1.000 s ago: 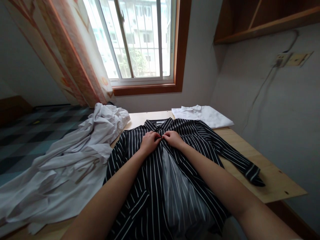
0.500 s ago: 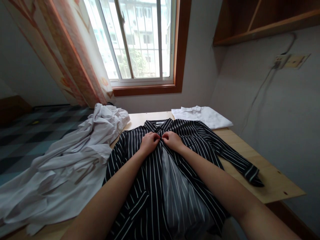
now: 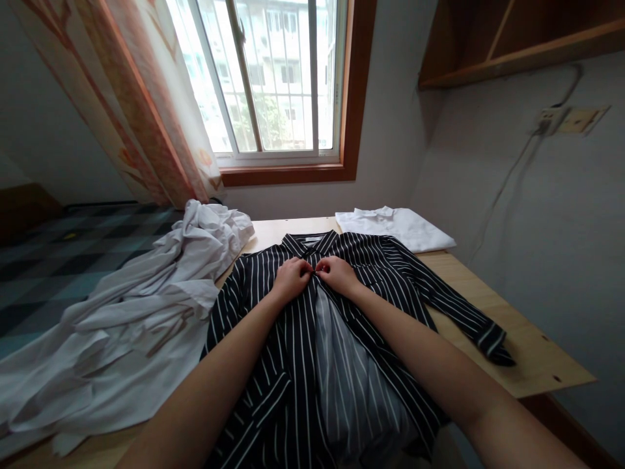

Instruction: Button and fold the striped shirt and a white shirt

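Observation:
A black shirt with white stripes (image 3: 273, 365) lies spread face up on the wooden table (image 3: 527, 352), collar toward the window. My left hand (image 3: 291, 279) and my right hand (image 3: 338, 273) meet just below the collar, fingers curled and pinching the two front edges of the shirt together. Below my hands the front lies open and shows the grey striped inside. One sleeve stretches out to the right across the table.
A heap of crumpled white garments (image 3: 137, 319) covers the table's left side. A folded white shirt (image 3: 395, 227) lies at the back right. A window, a patterned curtain and a wall shelf are behind; the wall stands close on the right.

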`<state>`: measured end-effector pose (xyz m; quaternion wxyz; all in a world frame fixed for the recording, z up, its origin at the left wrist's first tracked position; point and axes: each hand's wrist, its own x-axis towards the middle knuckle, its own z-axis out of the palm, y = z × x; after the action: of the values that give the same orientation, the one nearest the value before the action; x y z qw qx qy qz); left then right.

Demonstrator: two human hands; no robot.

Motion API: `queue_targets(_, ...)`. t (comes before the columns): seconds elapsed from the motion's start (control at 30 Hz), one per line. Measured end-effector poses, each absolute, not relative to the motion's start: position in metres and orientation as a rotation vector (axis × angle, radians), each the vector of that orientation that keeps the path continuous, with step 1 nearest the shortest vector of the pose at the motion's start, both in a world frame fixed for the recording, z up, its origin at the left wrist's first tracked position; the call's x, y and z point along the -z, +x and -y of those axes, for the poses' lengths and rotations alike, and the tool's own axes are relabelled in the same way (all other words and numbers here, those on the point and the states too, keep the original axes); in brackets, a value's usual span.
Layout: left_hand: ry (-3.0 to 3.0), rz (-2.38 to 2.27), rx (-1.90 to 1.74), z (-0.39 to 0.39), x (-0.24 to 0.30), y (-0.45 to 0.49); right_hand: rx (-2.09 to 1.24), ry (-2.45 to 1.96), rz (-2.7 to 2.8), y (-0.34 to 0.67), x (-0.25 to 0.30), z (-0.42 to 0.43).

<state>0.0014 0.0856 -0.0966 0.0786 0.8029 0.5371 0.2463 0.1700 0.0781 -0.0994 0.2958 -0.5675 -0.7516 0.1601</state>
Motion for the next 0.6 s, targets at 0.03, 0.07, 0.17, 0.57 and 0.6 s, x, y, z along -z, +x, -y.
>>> queue_targets(0.03, 2.407, -1.610, -0.733, -0.0852, 0.0963, 0.0015, -0.406, -1.512, 2.003, 0.1694, 0.0992, -0.0772)
queue_targets(0.07, 2.407, -1.611, -0.728, -0.0848, 0.0959, 0.0017, -0.392, -1.515, 2.007, 0.1689, 0.0990, -0.0766)
queue_targets(0.17, 2.392, -1.624, -0.709, -0.0839, 0.0945, 0.0021, -0.399, -1.529, 2.009, 0.1685, 0.0978, -0.0766)
queue_targets(0.57, 2.343, -1.777, -0.654, -0.0827, 0.0946, 0.0051, -0.518, -1.490, 2.005, 0.1729, 0.0977, -0.0795)
queue_targets(0.6, 2.351, -1.784, -0.679, -0.0816, 0.0938, 0.0056, -0.495, -1.490, 1.995, 0.1743, 0.0959, -0.0793)
